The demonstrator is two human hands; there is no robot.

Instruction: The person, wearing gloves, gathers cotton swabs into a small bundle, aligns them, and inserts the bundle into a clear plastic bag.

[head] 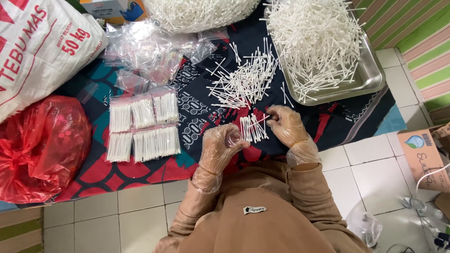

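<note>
On the dark patterned cloth (pixel 197 112), a small bunch of white cotton swabs (pixel 253 127) lies between two gloved hands. The right hand (pixel 287 125) pinches the bunch's edge. The left hand (pixel 220 149) is curled, seemingly gripping a clear plastic bag, though glare blurs it. Filled packets (pixel 143 126) lie left; a steel tray (pixel 365 79) sits beyond.

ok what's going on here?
A person in thin plastic gloves sits over a patterned cloth, sorting cotton swabs. The left hand and right hand gather a small bundle of swabs between them. A loose pile of swabs lies just beyond, and a metal tray heaped with more sits at the right. Filled clear packets lie in rows at the left, with empty plastic bags above them.
</note>
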